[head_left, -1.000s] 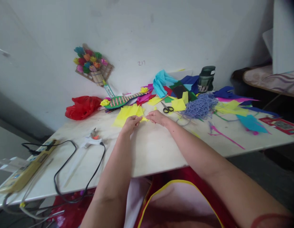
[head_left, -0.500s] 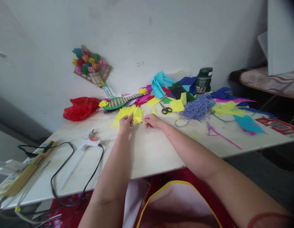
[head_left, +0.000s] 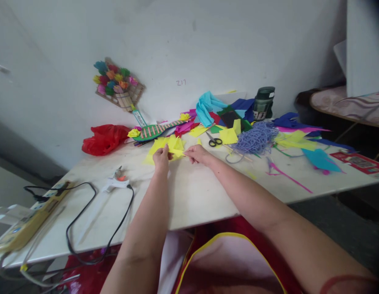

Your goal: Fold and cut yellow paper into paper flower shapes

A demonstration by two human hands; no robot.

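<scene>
Over the middle of the table, my left hand (head_left: pixel 161 157) is closed with thumb and fingers pinching a piece of yellow crepe paper (head_left: pixel 176 152). My right hand (head_left: pixel 196 155) pinches the right end of that same piece, its fingertips pressed together. More yellow paper (head_left: pixel 159 143) lies behind and under my left hand. Just beyond my right hand rest black-handled scissors (head_left: pixel 214 141) and yellow paper squares (head_left: pixel 228 136). A green guitar-shaped craft (head_left: pixel 157 130) with yellow paper flowers lies behind my left hand.
On the left are a white hot glue gun (head_left: pixel 114 183) with a black cord and a power strip (head_left: pixel 33 218). A red plastic bag (head_left: pixel 105 140) sits behind. To the right lie tangled purple string (head_left: pixel 257 137), a dark green bottle (head_left: pixel 264 103) and a blue paper piece (head_left: pixel 321 159).
My left hand has shifted slightly, its thumb now standing more upright against the yellow paper. The right hand keeps its pinch in nearly the same place.
</scene>
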